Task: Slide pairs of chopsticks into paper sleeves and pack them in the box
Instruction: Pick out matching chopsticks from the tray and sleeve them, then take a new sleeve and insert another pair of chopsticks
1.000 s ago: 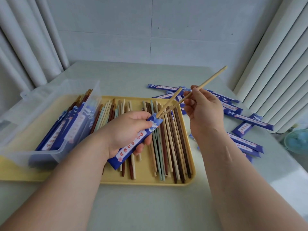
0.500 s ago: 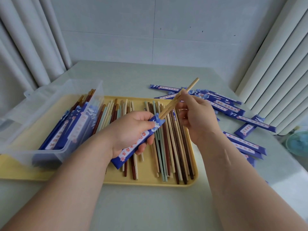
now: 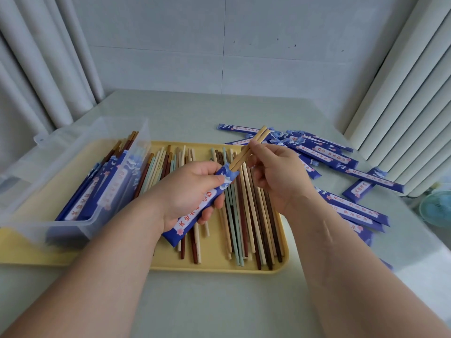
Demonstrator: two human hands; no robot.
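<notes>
Box: far left, a clear plastic box [image 3: 80, 228] sits on the yellow plastic tray [image 3: 214, 262], with blue-sleeved pairs [image 3: 97, 191] already stacked inside.
Left hand: here's the left hand [image 3: 188, 191], fingers [image 3: 210, 213] curled round a blue paper sleeve [image 3: 192, 219], gripping it just above the tray.
Sleeve: its mouth points up and away to the right, its tail down toward the person.
Loose stock: bare chopsticks in brown, cream and pale green [image 3: 244, 215] lie side by side on the tray underneath.
Chopsticks: the pale wooden pair of chopsticks [image 3: 240, 158] is partly in, the lower ends inside the mouth and the tops sticking out.
Right hand: the right hand [image 3: 280, 176] pinches the pair near the top, fingertips [image 3: 253, 145] closed on it.
Line-up: pair and sleeve share one long axis, slanting lower-left to upper-right. The exposed wood lies between the two hands, so the push, I'd judge, runs down-left along that line.
Empty sleeves: more blue sleeves [image 3: 329, 154] lie scattered on the pale surface [image 3: 219, 301] to the right.
</notes>
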